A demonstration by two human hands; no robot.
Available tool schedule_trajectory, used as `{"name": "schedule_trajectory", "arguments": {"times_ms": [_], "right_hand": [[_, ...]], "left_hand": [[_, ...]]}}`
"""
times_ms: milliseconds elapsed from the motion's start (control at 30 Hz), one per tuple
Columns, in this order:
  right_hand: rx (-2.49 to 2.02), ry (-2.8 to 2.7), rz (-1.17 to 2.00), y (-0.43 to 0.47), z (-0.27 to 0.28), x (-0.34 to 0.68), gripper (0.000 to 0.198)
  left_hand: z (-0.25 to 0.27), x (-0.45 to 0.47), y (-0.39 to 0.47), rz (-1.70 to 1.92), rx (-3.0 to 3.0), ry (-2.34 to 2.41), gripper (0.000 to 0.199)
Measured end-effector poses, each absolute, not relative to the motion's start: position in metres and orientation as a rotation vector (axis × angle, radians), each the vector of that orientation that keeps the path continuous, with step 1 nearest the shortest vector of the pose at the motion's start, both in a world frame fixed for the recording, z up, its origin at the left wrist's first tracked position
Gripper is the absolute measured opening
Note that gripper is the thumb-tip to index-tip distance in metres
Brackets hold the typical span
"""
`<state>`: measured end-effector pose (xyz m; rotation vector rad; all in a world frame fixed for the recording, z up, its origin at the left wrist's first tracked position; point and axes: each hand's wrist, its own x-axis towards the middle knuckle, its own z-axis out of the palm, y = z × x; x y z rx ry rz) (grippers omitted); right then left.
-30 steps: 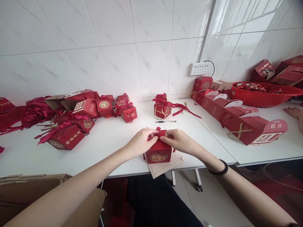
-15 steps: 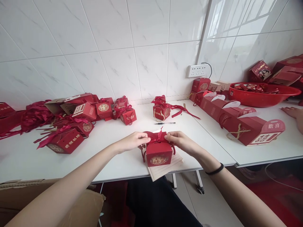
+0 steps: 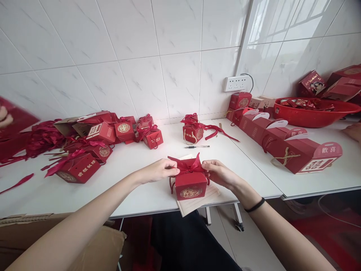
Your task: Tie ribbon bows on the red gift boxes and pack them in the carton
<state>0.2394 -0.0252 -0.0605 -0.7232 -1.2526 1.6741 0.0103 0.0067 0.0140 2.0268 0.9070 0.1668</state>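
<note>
A small red gift box with a gold round print stands in front of me on a lined paper pad. A dark red ribbon is tied in a bow on its top, and rope handles hang at its sides. Thumb and fingers of my left hand pinch the ribbon at the bow's left. On the other side, my right hand is closed on the ribbon's right part. A pen lies behind the box, near another bow-tied red box.
Bow-tied boxes and a ribbon heap lie at left. Rightward runs a row of open-topped boxes, with a red basin of small packets behind. Other people's hands show at both edges. A cardboard carton is below left.
The bow's ends now stand up and spread wider, and my right hand has shifted slightly right. At far left, another person's hand has come in with a red item.
</note>
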Motion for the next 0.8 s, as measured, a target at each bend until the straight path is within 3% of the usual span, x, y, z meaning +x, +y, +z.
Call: {"name": "schedule_trajectory", "arguments": {"times_ms": [167,300,533,733,800], "right_hand": [[-0.741,-1.333,1.657,-0.028,-0.063,0.244,0.041],[-0.853,-1.507,1.469,-0.030,-0.051,0.252,0.043],[-0.880,-1.564,1.274,-0.017,-0.041,0.254,0.041],[-0.902,-1.505,1.260,0.000,-0.042,0.251,0.049],[-0.869,-1.532,1.297,0.003,-0.040,0.251,0.041]], "left_hand": [[0.011,0.009,0.007,0.166,2.128,0.963,0.035],[0.014,0.013,0.007,0.205,2.068,1.067,0.036],[0.017,0.038,-0.024,0.338,2.121,1.668,0.061],[0.012,0.055,-0.040,0.344,2.308,1.680,0.071],[0.010,0.054,-0.036,0.345,2.272,1.619,0.074]]}}
